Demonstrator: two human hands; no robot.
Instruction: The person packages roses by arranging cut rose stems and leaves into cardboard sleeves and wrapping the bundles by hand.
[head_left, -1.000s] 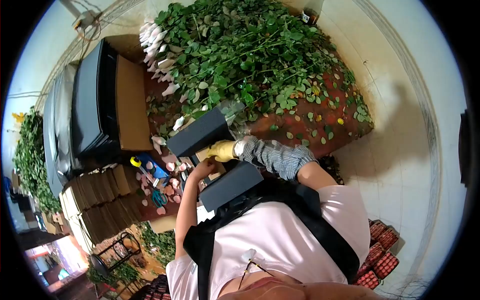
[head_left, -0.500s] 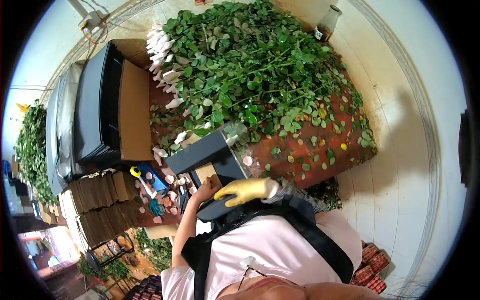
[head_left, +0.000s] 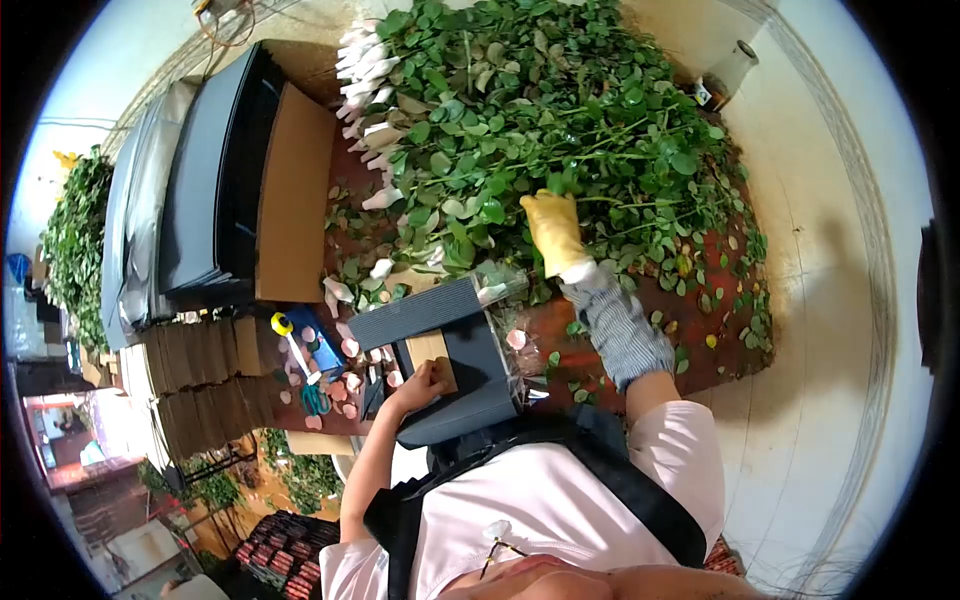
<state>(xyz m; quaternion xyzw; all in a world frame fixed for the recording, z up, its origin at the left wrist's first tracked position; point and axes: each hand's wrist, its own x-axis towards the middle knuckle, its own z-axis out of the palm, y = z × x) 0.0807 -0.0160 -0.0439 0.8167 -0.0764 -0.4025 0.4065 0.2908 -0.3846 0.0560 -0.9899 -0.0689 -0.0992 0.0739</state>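
My left hand [head_left: 424,384], bare, is curled over a brown piece of cardboard [head_left: 428,347], pressing it on a black corrugated sheet [head_left: 475,350] with raised flaps. My right hand [head_left: 553,228], in a yellow glove with a grey knitted sleeve above it, reaches onto a big pile of leafy rose stems [head_left: 520,120]. Its fingers are closed at a green stem; leaves partly hide the grip. White-covered flower heads [head_left: 368,70] line the pile's left end. Clear plastic [head_left: 500,288] lies at the sheet's far right corner.
Left of the sheet are scissors [head_left: 315,401], a yellow-and-white tool [head_left: 296,345], a blue box [head_left: 322,350] and loose pink petals. Beyond stand grey-black sheets [head_left: 215,170] and stacked cardboard [head_left: 200,385]. A glass bottle [head_left: 730,75] stands by the wall.
My right hand has moved from the near edge of the black sheet out to the leafy stems. My left hand remains on the cardboard. The view has shifted slightly.
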